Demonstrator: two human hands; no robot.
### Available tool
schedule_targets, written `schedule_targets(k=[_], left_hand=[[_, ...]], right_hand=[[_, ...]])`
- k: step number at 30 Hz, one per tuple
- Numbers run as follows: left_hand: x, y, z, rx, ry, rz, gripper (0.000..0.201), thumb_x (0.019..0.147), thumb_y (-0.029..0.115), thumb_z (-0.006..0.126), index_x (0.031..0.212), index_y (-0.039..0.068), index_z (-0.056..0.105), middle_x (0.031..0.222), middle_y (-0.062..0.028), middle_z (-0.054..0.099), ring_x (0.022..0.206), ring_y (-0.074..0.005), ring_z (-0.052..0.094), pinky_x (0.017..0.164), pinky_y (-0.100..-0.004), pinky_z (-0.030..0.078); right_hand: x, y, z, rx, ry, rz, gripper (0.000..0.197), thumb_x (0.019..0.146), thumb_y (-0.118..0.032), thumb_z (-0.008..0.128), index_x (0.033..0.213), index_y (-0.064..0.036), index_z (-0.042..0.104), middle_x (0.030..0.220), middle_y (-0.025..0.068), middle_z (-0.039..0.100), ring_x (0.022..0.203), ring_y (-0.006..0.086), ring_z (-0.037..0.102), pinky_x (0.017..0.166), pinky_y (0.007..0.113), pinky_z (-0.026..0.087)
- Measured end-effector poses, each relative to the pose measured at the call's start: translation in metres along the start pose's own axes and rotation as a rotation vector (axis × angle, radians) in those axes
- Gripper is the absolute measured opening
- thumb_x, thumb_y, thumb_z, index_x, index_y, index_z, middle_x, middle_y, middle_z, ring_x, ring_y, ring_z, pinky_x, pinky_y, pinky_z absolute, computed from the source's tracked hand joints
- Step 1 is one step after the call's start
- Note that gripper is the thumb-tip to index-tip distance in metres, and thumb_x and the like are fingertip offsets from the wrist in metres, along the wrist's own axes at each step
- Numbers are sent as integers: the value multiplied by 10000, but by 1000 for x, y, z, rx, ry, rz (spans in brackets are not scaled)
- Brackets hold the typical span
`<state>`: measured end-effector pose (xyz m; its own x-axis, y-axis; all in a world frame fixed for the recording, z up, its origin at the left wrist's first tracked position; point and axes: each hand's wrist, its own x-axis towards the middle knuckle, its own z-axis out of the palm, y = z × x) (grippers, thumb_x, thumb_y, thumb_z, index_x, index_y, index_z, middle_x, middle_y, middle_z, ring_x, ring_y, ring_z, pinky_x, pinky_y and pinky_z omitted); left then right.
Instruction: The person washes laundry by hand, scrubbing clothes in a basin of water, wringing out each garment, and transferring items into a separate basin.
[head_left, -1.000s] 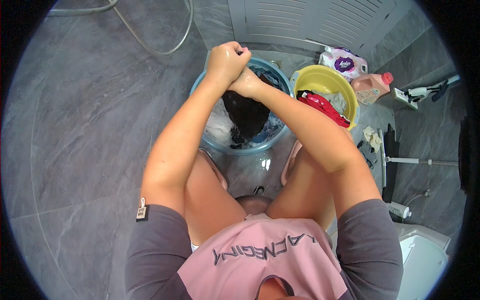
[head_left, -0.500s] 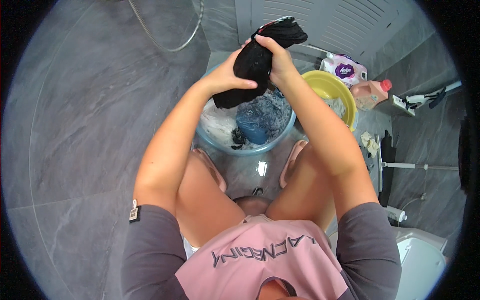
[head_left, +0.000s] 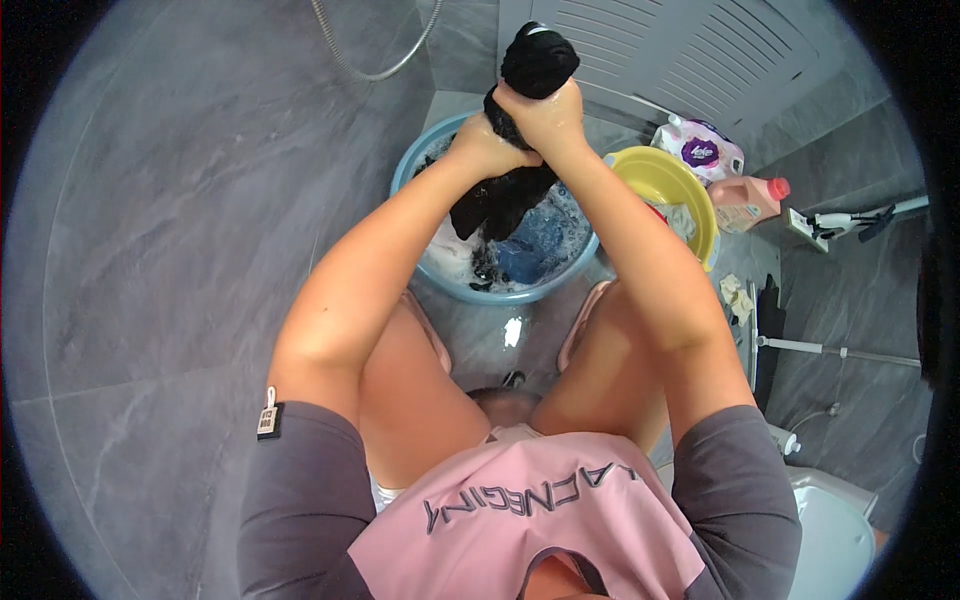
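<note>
**Black cloth held in both hands over the blue basin**

The black cloth (head_left: 541, 65) is bunched above the far part of the blue basin (head_left: 500, 297), its upper lump reaching past the far rim and its loose end hanging over the water. The left hand (head_left: 488, 150) is closed around its middle; the right hand (head_left: 550, 115) grips it just beyond, fingers wrapped tight. Cloth and hands block much of the basin's far side from sight.

In the basin's sudsy water lie a blue garment (head_left: 535, 250) and, to its left, a white cloth (head_left: 452, 257). Just right of the basin stands a yellow tub (head_left: 648, 172) with a grey cloth (head_left: 682, 220) inside; the right forearm (head_left: 645, 240) crosses in front of its near left part.

Farther right of the basin are a white-and-purple pack (head_left: 720, 160), a pink bottle (head_left: 742, 205) with a red cap and, nearer the person, a cream cloth (head_left: 738, 298) on the floor. Beyond the basin rises a grey slatted panel (head_left: 640, 40); beyond it to the left hangs a metal hose (head_left: 385, 75). Pink slippers (head_left: 428, 330) flank the basin's near side.
</note>
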<state>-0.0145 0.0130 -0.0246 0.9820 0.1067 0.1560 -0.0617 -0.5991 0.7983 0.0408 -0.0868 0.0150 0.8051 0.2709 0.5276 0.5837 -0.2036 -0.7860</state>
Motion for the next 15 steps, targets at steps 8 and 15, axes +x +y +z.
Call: schedule_targets(k=[8, 15], left_hand=[[-9, 9, -6, 186, -43, -113, 635, 579, 421, 753, 1117, 134, 577, 1063, -129, 625, 1017, -304, 576, 861, -361, 452], [-12, 3, -34, -466, 18, -103, 600, 576, 144, 801, 1113, 20, 564, 1053, -103, 617, 968, -197, 586, 832, -315, 474]], right_hand=[[-10, -21, 8, -292, -83, -4, 642, 596, -320, 760, 1069, 9, 476, 917, 250, 621, 870, 387, 616, 755, 416, 505], [15, -29, -11, 234, -390, -123, 1019, 588, -413, 816, 1327, 37, 278, 1262, 252, 448, 1205, 313, 435, 1017, 351, 329]])
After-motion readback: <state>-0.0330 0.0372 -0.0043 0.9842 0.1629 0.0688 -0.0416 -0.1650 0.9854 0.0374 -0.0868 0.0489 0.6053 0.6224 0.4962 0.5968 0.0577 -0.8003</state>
